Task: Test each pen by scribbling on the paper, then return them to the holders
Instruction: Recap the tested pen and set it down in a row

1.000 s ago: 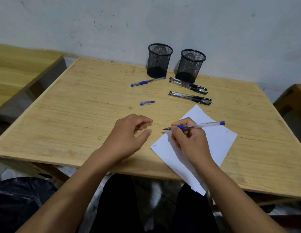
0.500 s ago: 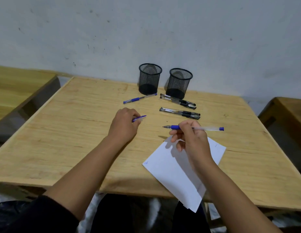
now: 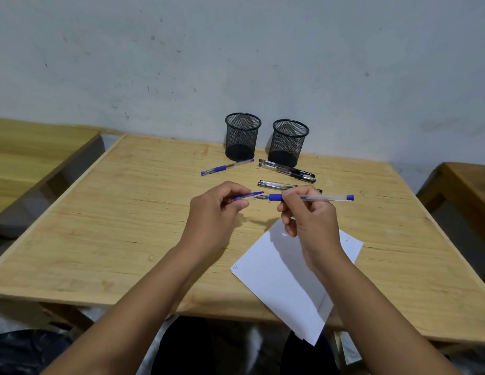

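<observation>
At frame centre, the right hand [image 3: 309, 212] is gripping a clear-barrelled pen with a blue grip [image 3: 311, 197], holding it level above the light wooden desk [image 3: 100, 226] with its tip pointing left. The left hand [image 3: 217, 209] is pinching a small blue pen cap [image 3: 248, 196], whose open end is meeting the pen tip. The white sheet of paper [image 3: 284, 280] is lying at lower right, overhanging the near desk edge. Two empty black mesh holders [image 3: 242, 136] are standing upright at upper centre. A capped blue pen [image 3: 226, 167] and several black-capped pens [image 3: 286, 170] are lying just in front of them.
</observation>
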`<state>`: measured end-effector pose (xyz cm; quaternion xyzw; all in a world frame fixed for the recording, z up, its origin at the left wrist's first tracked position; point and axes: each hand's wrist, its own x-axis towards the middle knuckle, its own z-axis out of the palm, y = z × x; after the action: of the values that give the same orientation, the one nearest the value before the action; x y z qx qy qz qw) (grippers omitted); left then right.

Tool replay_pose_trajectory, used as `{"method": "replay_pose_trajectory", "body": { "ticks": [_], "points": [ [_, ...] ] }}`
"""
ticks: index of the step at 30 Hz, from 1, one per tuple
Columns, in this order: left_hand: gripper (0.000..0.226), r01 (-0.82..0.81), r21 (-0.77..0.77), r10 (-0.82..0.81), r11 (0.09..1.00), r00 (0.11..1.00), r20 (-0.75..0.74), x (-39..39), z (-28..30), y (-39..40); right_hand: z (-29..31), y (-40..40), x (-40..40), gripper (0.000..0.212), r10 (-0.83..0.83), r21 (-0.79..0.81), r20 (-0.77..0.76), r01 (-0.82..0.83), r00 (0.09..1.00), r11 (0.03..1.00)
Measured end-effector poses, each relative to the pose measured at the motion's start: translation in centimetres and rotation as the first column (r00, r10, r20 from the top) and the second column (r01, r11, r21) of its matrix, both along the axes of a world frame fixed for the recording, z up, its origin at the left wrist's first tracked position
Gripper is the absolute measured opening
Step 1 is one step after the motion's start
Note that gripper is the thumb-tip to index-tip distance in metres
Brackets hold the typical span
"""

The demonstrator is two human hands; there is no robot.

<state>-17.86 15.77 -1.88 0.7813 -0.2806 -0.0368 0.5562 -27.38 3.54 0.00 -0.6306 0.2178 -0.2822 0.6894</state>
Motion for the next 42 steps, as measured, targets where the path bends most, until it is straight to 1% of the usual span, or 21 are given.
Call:
{"method": "replay_pose_trajectory", "body": {
  "ticks": [6, 11, 14, 17, 21, 24, 26, 29, 31, 33, 35, 37, 40, 41, 42],
  "points": [
    [0.016, 0.063, 0.009, -0.063, 0.998, 0.997, 0.035, -0.9, 0.7, 0.0, 0.3, -0.2, -0.6, 0.015, 0.065, -0.017, 0.009, -0.065, 0.998, 0.998],
    [0.014, 0.051, -0.021, -0.049, 0.998, 0.992, 0.116, -1.9, 0.7, -0.1, 0.2, 0.0, -1.1, 0.017, 0.104, -0.051, 0.058, -0.102, 0.993, 0.994],
    [0.014, 0.061, 0.0, -0.06, 0.998, 0.983, 0.171, -2.0, 0.5, 0.2, -0.2, 0.3, -1.4, 0.018, 0.117, -0.081, 0.062, -0.111, 0.991, 0.99],
    [0.014, 0.089, 0.048, -0.096, 0.995, 0.977, 0.193, -1.9, 0.7, 0.6, -0.5, 0.2, -1.6, 0.017, 0.126, -0.069, 0.034, -0.124, 0.991, 0.99],
    [0.015, 0.09, 0.068, -0.099, 0.994, 0.985, 0.143, -1.3, 1.5, 1.0, -0.4, 0.2, -1.5, 0.012, 0.12, 0.005, 0.055, -0.121, 0.991, 0.993],
    [0.016, 0.041, 0.047, -0.046, 0.998, 0.994, 0.104, 0.0, 2.0, 1.8, -0.3, 0.3, -2.0, 0.016, 0.09, 0.072, 0.096, -0.097, 0.991, 0.993],
    [0.016, 0.037, -0.006, -0.036, 0.999, 0.998, 0.051, 0.8, 2.3, 2.3, -0.3, 0.8, -2.5, 0.016, 0.097, 0.032, 0.053, -0.098, 0.994, 0.995],
    [0.02, 0.045, -0.186, -0.06, 0.981, 0.995, -0.076, 1.3, 2.8, 2.7, -1.0, 2.0, -3.0, 0.014, 0.13, -0.085, -0.056, -0.134, 0.99, 0.987],
    [0.022, 0.05, -0.244, -0.076, 0.969, 0.992, -0.097, 1.4, 2.9, 2.6, -1.5, 2.9, -2.9, 0.013, 0.159, -0.122, -0.096, -0.17, 0.983, 0.978],
    [0.022, 0.056, -0.251, -0.082, 0.966, 0.992, -0.093, 1.6, 2.7, 2.5, -1.7, 3.6, -2.4, 0.02, 0.179, -0.128, -0.102, -0.192, 0.978, 0.973],
    [0.023, 0.056, -0.239, -0.079, 0.969, 0.993, -0.089, 1.7, 2.5, 2.4, -1.7, 3.9, -1.5, 0.032, 0.199, -0.143, -0.088, -0.21, 0.976, 0.967],
    [0.023, 0.059, -0.239, -0.082, 0.969, 0.993, -0.087, 1.9, 2.4, 2.2, -1.5, 4.2, -0.5, 0.039, 0.229, -0.15, -0.065, -0.237, 0.971, 0.96],
    [0.025, 0.008, -0.279, -0.043, 0.96, 0.992, -0.12, 2.8, 2.2, 2.2, -1.4, 4.7, 1.2, 0.04, 0.243, -0.142, -0.059, -0.249, 0.968, 0.958],
    [0.026, -0.028, -0.261, -0.004, 0.965, 0.993, -0.12, 3.2, 2.0, 2.4, -1.4, 4.8, 1.8, 0.039, 0.231, -0.142, -0.072, -0.239, 0.97, 0.961],
    [0.026, -0.073, -0.203, 0.053, 0.977, 0.994, -0.098, 3.8, 1.5, 2.6, -1.6, 4.9, 2.6, 0.038, 0.213, -0.141, -0.088, -0.223, 0.973, 0.965]
  ]
}}
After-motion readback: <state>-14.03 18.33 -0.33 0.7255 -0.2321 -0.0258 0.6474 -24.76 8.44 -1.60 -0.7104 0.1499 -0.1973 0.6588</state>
